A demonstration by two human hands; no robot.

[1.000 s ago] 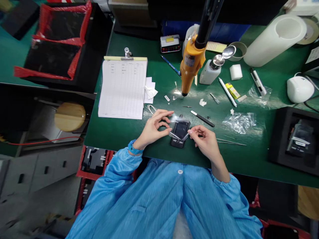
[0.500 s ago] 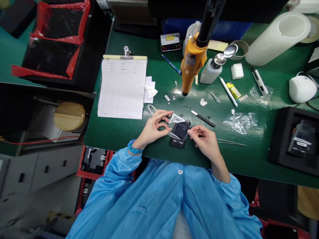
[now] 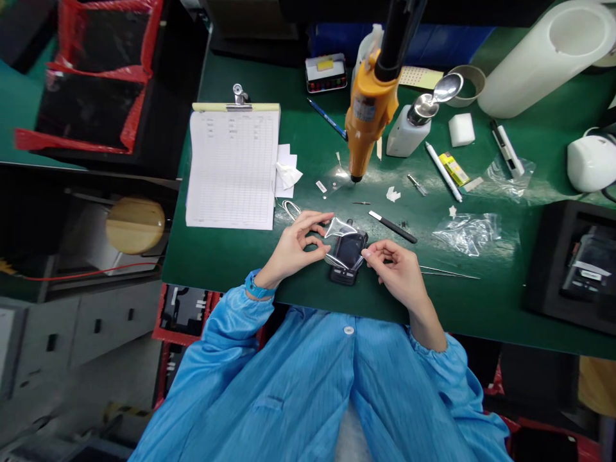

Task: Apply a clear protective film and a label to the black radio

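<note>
Head view: looking down at a green bench, near to far.
Coat: blue lab coat [image 3: 317,398] fills the bottom of frame, sleeves run up to both hands.
Left hand [image 3: 296,247]: thumb and fingers pinched shut on the left edge of a clear film [image 3: 341,239], blue wristband [image 3: 256,287] on the wrist.
Right hand [image 3: 399,273]: fingertips pinched closed on the film's right corner, just beside the device.
Device: small black handheld device [image 3: 347,256] lies flat on the green mat [image 3: 231,256] near the front edge, between both hands; film sits over its screen, partly lifted and crinkled.
Tweezers [image 3: 447,274]: on the mat just right of the right hand, not touched.
Black-handled tool [image 3: 392,226]: just behind the device, lying diagonal.
Plastic bag [image 3: 466,232]: crumpled, clear, further right.
Clipboard [image 3: 233,167]: with a printed form, left of the hands, white paper scraps beside it.
Screwdriver: orange powered screwdriver [image 3: 366,122] hangs tip-down over the mat, behind the device.
Dispenser bottle [image 3: 409,128]: white, metal top, right of the screwdriver.
White pen [image 3: 443,172]: right of the bottle.
Far right: big white roll [image 3: 543,61].
Right edge: black foam tray [image 3: 572,266] holding another unit.
Left, off the bench: black trays with red liners [image 3: 91,83].
</note>
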